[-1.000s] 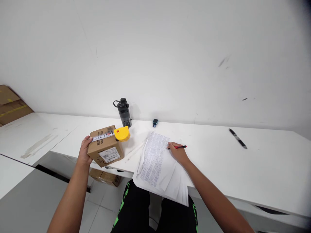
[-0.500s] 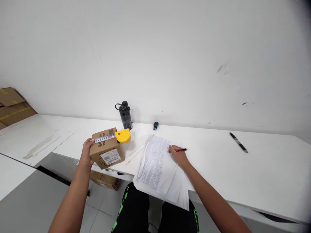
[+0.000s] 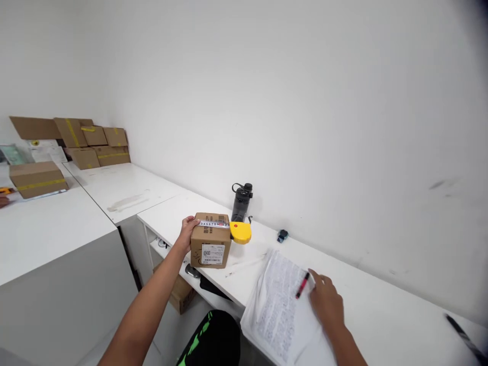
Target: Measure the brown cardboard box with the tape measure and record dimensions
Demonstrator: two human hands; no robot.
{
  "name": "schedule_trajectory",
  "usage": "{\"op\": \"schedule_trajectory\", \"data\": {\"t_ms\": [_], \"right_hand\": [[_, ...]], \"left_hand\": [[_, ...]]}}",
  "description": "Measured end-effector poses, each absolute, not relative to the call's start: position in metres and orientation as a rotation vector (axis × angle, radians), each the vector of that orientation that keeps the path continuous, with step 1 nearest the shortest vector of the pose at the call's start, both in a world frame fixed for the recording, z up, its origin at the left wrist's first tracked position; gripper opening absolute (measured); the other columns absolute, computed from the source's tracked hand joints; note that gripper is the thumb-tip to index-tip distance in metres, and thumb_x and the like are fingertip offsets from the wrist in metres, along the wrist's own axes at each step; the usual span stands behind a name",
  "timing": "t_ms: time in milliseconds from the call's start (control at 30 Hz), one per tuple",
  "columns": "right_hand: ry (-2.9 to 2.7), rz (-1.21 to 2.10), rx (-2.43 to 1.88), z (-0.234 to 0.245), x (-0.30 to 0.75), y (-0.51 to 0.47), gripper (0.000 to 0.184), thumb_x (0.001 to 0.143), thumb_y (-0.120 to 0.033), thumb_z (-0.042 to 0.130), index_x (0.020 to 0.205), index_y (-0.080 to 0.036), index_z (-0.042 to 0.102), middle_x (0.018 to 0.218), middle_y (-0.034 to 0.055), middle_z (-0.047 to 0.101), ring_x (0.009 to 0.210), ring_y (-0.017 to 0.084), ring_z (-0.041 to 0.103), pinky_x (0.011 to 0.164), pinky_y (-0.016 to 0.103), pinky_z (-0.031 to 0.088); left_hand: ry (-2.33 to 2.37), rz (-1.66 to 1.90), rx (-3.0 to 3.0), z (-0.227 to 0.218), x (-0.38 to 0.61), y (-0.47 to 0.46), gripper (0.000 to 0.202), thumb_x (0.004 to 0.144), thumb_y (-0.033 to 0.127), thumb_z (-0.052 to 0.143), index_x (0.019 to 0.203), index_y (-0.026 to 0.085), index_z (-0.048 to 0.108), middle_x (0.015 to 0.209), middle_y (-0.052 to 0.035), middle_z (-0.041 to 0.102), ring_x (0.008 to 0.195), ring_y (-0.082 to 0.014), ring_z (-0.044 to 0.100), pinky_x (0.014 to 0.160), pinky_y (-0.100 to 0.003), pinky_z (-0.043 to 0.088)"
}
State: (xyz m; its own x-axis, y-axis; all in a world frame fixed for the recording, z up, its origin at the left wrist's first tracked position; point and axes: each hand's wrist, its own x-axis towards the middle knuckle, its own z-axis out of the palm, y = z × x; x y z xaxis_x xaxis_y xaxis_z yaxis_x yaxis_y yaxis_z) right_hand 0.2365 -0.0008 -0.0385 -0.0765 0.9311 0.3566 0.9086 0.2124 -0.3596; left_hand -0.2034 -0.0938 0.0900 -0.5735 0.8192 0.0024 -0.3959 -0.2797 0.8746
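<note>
My left hand (image 3: 186,234) grips the left side of a small cardboard box (image 3: 211,239), its fingers at the end of the tape blade laid across the top. The yellow tape measure (image 3: 241,232) hangs at the box's right edge. A white label (image 3: 212,254) is on the near face. A red and black pen (image 3: 302,285) lies on a stack of handwritten paper (image 3: 276,310). Close beside the pen, my right hand (image 3: 327,300) rests over the paper's right edge, slightly blurred, fingers loosely bent and apparently not around the pen.
A dark water bottle (image 3: 241,202) stands behind the box. By the wall lies a small blue watch-like thing (image 3: 282,235). A black pen (image 3: 465,338) is at far right. Several cardboard boxes (image 3: 110,155) stack at back left. Another person's hand (image 3: 3,201) shows at the left edge.
The view has swung left, bringing more boxes into sight. My right hand has let go of the red pen, which now lies on the paper. My left hand still holds the box.
</note>
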Motion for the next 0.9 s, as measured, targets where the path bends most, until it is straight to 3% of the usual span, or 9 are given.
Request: {"op": "schedule_trajectory", "data": {"t_ms": [100, 167, 233, 300, 400, 600, 767, 900], "right_hand": [[-2.001, 0.016, -1.408, -0.002, 0.204, -0.008, 0.059, 0.086, -0.031, 0.036, 0.144, -0.023, 0.032, 0.137, 0.0147, 0.045, 0.121, 0.032, 0.051, 0.085, 0.047, 0.05], [-2.091, 0.057, -1.075, 0.031, 0.168, -0.016, 0.068, 0.087, -0.037, 0.045, 0.148, -0.024, 0.02, 0.147, 0.0133, 0.035, 0.133, 0.03, 0.04, 0.102, 0.047, 0.042], [-2.225, 0.069, -0.855, 0.064, 0.128, -0.023, 0.068, 0.087, -0.034, 0.049, 0.148, -0.024, 0.02, 0.153, 0.0116, 0.027, 0.14, 0.028, 0.029, 0.109, 0.048, 0.034], [-2.317, 0.109, -0.694, 0.09, 0.094, -0.026, 0.058, 0.087, -0.024, 0.045, 0.143, -0.022, 0.03, 0.154, 0.0113, 0.025, 0.141, 0.026, 0.026, 0.111, 0.047, 0.032], [-2.386, 0.221, -0.593, 0.113, 0.064, -0.022, 0.051, 0.079, -0.014, 0.044, 0.129, -0.022, 0.048, 0.147, 0.01, 0.04, 0.136, 0.025, 0.036, 0.11, 0.047, 0.034], [-2.314, 0.805, -0.681, 0.119, 0.053, 0.007, 0.044, 0.076, -0.024, 0.052, 0.119, -0.028, 0.053, 0.127, 0.0039, 0.058, 0.109, 0.024, 0.057, 0.086, 0.039, 0.048], [-1.999, 1.187, -0.664, 0.097, 0.036, 0.027, 0.035, 0.075, -0.027, 0.054, 0.11, -0.024, 0.052, 0.092, 0.0003, 0.06, 0.079, 0.018, 0.056, 0.072, 0.033, 0.047], [-1.947, 1.317, -0.63, 0.088, 0.033, 0.031, 0.036, 0.076, -0.027, 0.054, 0.112, -0.024, 0.049, 0.089, -0.0002, 0.055, 0.073, 0.016, 0.051, 0.063, 0.029, 0.043]], "left_hand": [[1.1, 1.946, 0.58, 0.088, -0.204, -0.094, 0.054, 0.061, 0.028, 0.077, 0.101, 0.025, 0.04, 0.093, -0.0011, 0.054, 0.073, -0.0159, 0.061, 0.065, -0.03, 0.05], [1.092, 1.948, 0.576, 0.088, -0.204, -0.094, 0.054, 0.061, 0.027, 0.077, 0.1, 0.026, 0.04, 0.092, -0.0008, 0.053, 0.072, -0.016, 0.06, 0.065, -0.03, 0.05], [1.094, 1.951, 0.581, 0.089, -0.204, -0.094, 0.053, 0.062, 0.027, 0.076, 0.1, 0.026, 0.039, 0.091, -0.0004, 0.053, 0.072, -0.0158, 0.06, 0.065, -0.03, 0.05], [1.101, 1.955, 0.595, 0.089, -0.203, -0.095, 0.052, 0.063, 0.027, 0.074, 0.1, 0.026, 0.039, 0.09, 0.0001, 0.052, 0.072, -0.0155, 0.06, 0.065, -0.029, 0.05], [1.122, 1.952, 0.622, 0.09, -0.202, -0.097, 0.05, 0.064, 0.028, 0.073, 0.1, 0.026, 0.038, 0.088, 0.0007, 0.051, 0.071, -0.0153, 0.059, 0.065, -0.029, 0.05], [1.07, 1.916, 0.605, 0.084, -0.205, -0.098, 0.05, 0.066, 0.033, 0.073, 0.101, 0.025, 0.037, 0.091, -0.0002, 0.052, 0.072, -0.0162, 0.06, 0.066, -0.032, 0.051], [1.099, 1.932, 0.611, 0.086, -0.203, -0.1, 0.049, 0.065, 0.033, 0.073, 0.1, 0.025, 0.039, 0.092, 0.0001, 0.052, 0.071, -0.0149, 0.059, 0.064, -0.029, 0.049], [1.112, 1.928, 0.585, 0.086, -0.203, -0.097, 0.051, 0.063, 0.033, 0.074, 0.099, 0.025, 0.039, 0.089, 0.001, 0.051, 0.069, -0.0142, 0.059, 0.062, -0.027, 0.048]]}}
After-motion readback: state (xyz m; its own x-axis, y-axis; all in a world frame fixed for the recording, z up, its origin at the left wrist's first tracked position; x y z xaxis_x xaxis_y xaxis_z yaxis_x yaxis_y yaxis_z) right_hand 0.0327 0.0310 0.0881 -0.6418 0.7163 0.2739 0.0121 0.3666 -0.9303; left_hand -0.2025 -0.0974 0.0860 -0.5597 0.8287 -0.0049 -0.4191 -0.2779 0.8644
